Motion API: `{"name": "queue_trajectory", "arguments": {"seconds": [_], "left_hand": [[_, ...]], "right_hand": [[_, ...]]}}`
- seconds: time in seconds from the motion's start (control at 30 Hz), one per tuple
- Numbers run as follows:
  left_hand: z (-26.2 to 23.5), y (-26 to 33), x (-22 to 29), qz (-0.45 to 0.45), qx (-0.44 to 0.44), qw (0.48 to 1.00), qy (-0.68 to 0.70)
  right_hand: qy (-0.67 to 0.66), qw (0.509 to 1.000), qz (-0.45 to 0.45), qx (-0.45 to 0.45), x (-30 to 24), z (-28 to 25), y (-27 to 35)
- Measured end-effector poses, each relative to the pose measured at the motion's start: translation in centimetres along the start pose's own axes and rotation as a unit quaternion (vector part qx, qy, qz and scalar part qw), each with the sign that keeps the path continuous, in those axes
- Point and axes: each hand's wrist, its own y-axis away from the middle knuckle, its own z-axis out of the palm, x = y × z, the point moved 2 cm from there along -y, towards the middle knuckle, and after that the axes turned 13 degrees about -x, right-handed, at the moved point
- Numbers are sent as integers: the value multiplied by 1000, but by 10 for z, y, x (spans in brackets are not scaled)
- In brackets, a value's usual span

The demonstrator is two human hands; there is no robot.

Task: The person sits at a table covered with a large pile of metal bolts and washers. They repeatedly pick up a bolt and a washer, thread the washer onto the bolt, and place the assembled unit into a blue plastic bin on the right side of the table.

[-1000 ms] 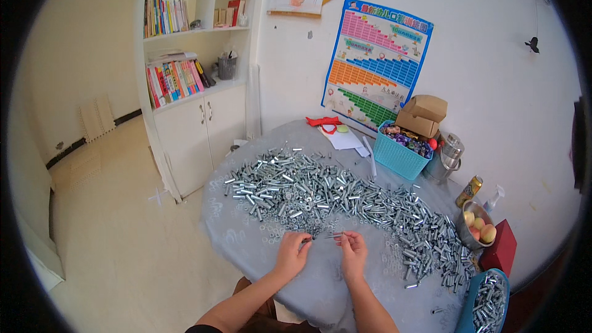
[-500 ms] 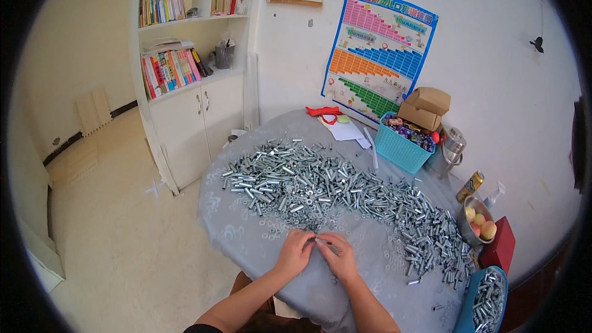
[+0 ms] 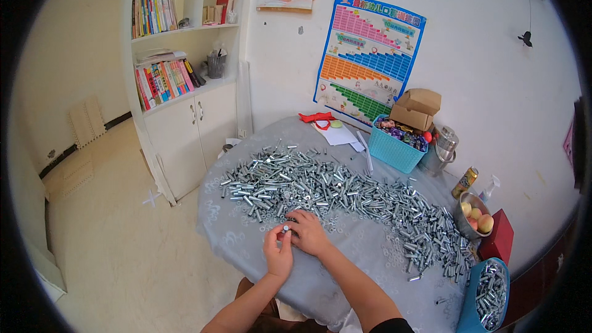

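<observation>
In front of me my left hand (image 3: pixel 278 255) pinches a small silver metal sleeve (image 3: pixel 286 228) between thumb and fingers, its round end showing. Right beside it is my right hand (image 3: pixel 310 234), turned to the left with fingers stretched over the near edge of the loose parts. Its thumb is close to the sleeve, and I see nothing held in it. Flat washers (image 3: pixel 269 227) lie scattered around the fingertips. Behind both hands spreads a large heap of metal sleeves (image 3: pixel 345 188) on the grey tablecloth (image 3: pixel 231 231).
At right, a blue bin (image 3: pixel 470 296) holds more sleeves. Along the wall side stand a metal bowl of fruit (image 3: pixel 467 225), a red box (image 3: pixel 497 236), a can (image 3: pixel 464 182), a metal flask (image 3: pixel 439 152) and a turquoise basket (image 3: pixel 398 152) under a cardboard box (image 3: pixel 414 110). Papers (image 3: pixel 336 135) lie farther back.
Both hands have shifted left from their meeting point at the heap's near edge. My right hand has turned and reached out over the washers. The view has swung slightly.
</observation>
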Motion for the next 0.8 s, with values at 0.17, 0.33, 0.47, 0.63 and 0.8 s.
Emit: {"name": "queue_trajectory", "arguments": {"seconds": [0.17,0.33,0.47,0.63,0.8], "left_hand": [[0,2,3,-9,-13,1000,16],[0,2,3,-7,-13,1000,-7],[3,2,-4,-2,-10,1000,-15],[7,1,-10,-21,-17,1000,-7],[10,-2,-11,-34,-4,999,-10]], "right_hand": [[2,1000,25,9,30,6,11],[20,999,44,20,42,-7,37],[35,997,65,29,58,-19,69],[78,982,172,-1,56,-53,95],[8,993,121,4,43,-51,48]]}}
